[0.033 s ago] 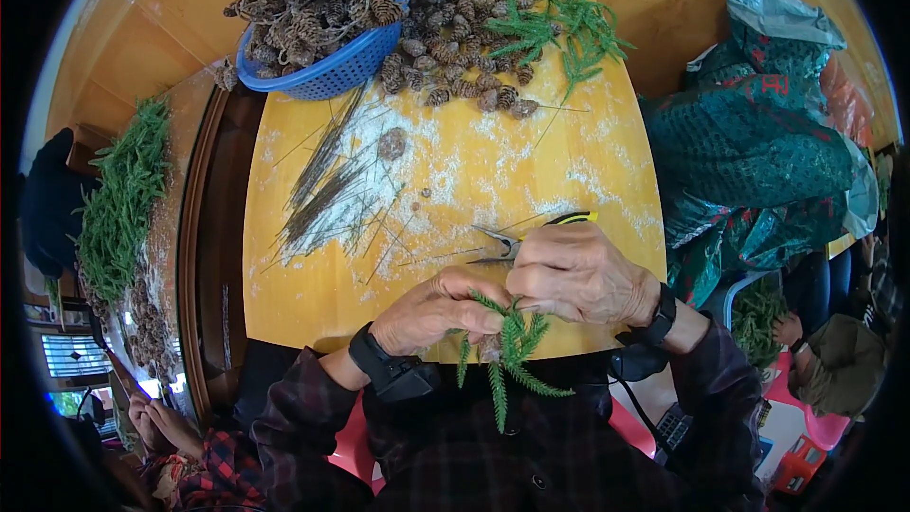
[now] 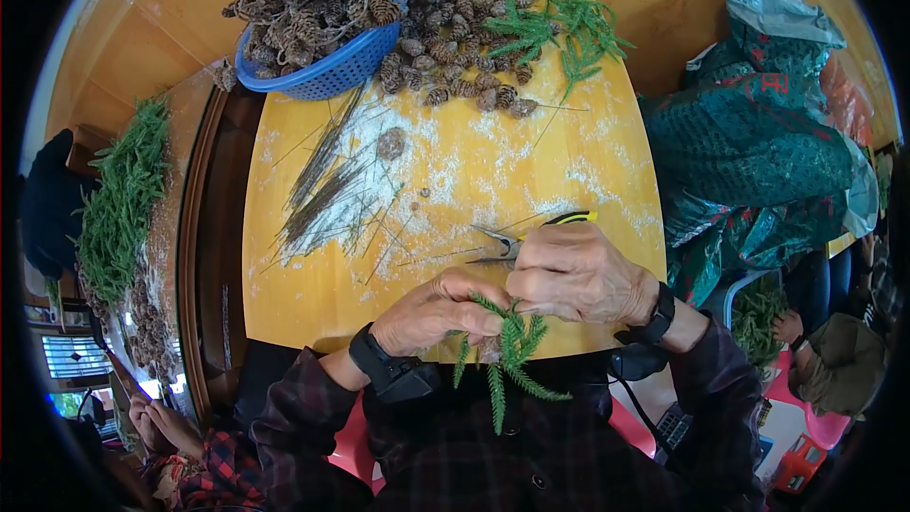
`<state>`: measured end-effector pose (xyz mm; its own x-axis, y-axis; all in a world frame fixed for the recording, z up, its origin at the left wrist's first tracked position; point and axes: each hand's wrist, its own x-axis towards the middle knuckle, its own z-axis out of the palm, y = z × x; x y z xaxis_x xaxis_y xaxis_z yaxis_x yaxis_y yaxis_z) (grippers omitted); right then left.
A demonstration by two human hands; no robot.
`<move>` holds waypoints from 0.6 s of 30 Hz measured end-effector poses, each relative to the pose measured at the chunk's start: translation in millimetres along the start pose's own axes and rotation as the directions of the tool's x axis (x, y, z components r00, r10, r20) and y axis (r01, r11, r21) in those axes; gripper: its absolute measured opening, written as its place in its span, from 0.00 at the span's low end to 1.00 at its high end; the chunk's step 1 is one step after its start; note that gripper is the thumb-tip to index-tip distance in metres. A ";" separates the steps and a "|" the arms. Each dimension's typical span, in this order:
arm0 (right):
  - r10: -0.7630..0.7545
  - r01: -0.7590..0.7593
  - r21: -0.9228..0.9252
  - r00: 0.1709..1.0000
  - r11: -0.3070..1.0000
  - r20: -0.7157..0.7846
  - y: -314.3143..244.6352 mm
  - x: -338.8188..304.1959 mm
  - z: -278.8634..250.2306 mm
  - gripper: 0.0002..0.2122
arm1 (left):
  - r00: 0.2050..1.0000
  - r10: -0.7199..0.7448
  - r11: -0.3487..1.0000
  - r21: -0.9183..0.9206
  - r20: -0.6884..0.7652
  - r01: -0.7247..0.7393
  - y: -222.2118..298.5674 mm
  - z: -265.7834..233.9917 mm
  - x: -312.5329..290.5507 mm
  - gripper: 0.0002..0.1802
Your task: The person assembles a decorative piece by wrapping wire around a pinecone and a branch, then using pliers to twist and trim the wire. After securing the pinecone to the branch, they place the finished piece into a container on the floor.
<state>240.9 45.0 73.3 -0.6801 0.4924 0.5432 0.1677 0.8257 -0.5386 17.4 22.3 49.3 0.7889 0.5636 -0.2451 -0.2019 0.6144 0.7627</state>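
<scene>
Green sprig (image 2: 513,339): lower centre of frame; several needled fronds splayed, one hanging nearly straight down, another curving toward lower right. Cone (image 2: 490,350): brownish, small, amid the fronds, partly hidden.

A craft workshop is suggested: at the table (image 2: 607,156) a green sprig (image 2: 513,341) is handled, pliers (image 2: 509,246) are laid, pinecones (image 2: 464,52) are heaped, sacks (image 2: 758,156) are piled beside

Yellow table (image 2: 294,313) by wood-toned panelling (image 2: 664,0)
</scene>
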 end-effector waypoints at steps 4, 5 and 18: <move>-0.098 0.098 -0.046 0.995 0.994 0.012 -0.4 1.1 -1.5 0.12 | 0.993 0.017 1.000 -0.019 0.114 -0.015 -1.4 -3.5 0.2 0.11; -0.098 0.098 -0.045 0.995 0.994 0.011 -0.6 0.9 -1.4 0.12 | 0.993 0.016 1.000 -0.019 0.113 -0.014 -1.1 -3.8 0.2 0.11; 0.577 -0.555 0.254 0.816 0.792 -0.017 -1.2 -8.4 -5.0 0.14 | 0.941 0.269 0.873 0.464 -0.207 -0.147 22.6 2.5 -7.0 0.06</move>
<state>250.0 41.2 72.6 -0.4462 0.8834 0.1433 0.3290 0.3108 -0.8917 8.8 30.9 69.7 0.5674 0.8097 -0.1497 -0.0228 0.1972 0.9801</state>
